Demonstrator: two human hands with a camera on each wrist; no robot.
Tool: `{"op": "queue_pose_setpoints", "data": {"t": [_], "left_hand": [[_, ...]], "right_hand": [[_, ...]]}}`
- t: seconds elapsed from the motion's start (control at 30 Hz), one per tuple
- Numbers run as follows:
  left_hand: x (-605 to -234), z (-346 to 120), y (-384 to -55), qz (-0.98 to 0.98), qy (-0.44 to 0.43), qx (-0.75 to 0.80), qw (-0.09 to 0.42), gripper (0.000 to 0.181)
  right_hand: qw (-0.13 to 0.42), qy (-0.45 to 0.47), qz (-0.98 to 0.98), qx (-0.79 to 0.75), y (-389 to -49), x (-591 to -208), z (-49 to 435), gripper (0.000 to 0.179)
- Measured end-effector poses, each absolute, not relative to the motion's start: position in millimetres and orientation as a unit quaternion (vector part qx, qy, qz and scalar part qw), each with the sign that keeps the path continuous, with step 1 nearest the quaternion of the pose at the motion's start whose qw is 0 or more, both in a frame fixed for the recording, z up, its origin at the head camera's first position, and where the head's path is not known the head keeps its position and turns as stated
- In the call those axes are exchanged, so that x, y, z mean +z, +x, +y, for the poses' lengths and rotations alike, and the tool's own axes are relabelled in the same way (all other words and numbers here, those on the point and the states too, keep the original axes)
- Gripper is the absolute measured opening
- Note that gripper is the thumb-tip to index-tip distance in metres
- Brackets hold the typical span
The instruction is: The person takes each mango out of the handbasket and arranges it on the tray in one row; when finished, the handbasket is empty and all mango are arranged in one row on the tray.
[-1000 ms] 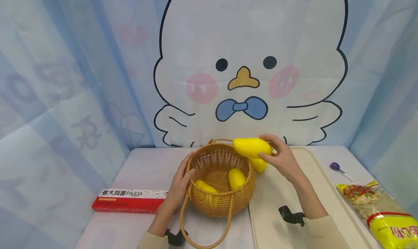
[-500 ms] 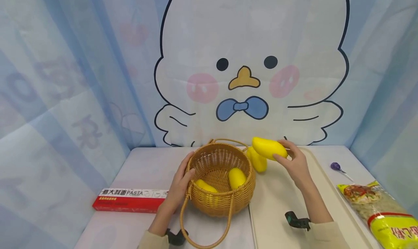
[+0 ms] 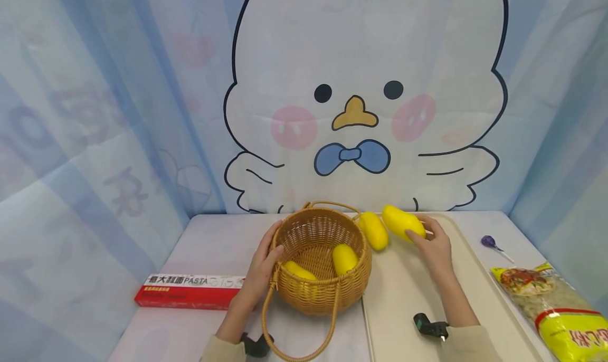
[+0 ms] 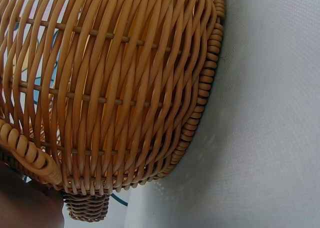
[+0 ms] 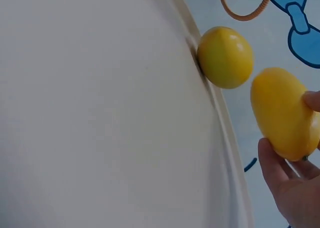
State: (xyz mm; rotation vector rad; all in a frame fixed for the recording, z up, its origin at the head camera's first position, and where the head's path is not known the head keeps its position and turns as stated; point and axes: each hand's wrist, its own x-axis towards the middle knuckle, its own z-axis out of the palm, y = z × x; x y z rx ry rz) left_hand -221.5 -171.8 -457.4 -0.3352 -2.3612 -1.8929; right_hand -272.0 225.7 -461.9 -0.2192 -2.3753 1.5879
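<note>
A round wicker basket [image 3: 320, 298] with two handles stands at the middle of the table. My left hand [image 3: 258, 267] holds its left rim, thumb over the edge; in the left wrist view the woven wall [image 4: 110, 88] fills much of the picture. Inside lie two yellow mangoes, one on the right [image 3: 345, 259] and a partly hidden one [image 3: 299, 270] near the front. My right hand [image 3: 438, 248] grips another mango [image 3: 400, 222] by one end, above the back of the cream tray [image 3: 404, 304]. Beside it, a further mango [image 5: 225, 58] rests at the tray's back edge, right of the basket.
A red and white pasta box [image 3: 190, 292] lies left of the basket. To the tray's right are a purple lollipop [image 3: 487, 241] and a yellow food packet [image 3: 551, 304]. A patterned curtain [image 3: 351, 45] hangs behind the table.
My right hand has moved right, away from the basket rim, and then slightly down, carrying the mango. The mango on the tray edge shows fully now. The left hand and basket stay put.
</note>
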Motion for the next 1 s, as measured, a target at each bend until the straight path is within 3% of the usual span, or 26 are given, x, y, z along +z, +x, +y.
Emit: {"op": "queue_pose_setpoints", "data": {"t": [0.77,1.0], "left_hand": [[-459,-170,-221,-0.775,-0.107,-0.621,0.053,0.052],[-459,-170,-221,-0.774,-0.107,-0.622,0.055,0.052]], "right_hand": [[0.021,-0.115,-0.869,0.481,-280,-483,230,0.074],[0.013,-0.12,-0.872,0.475,-281,-481,228,0.078]]}}
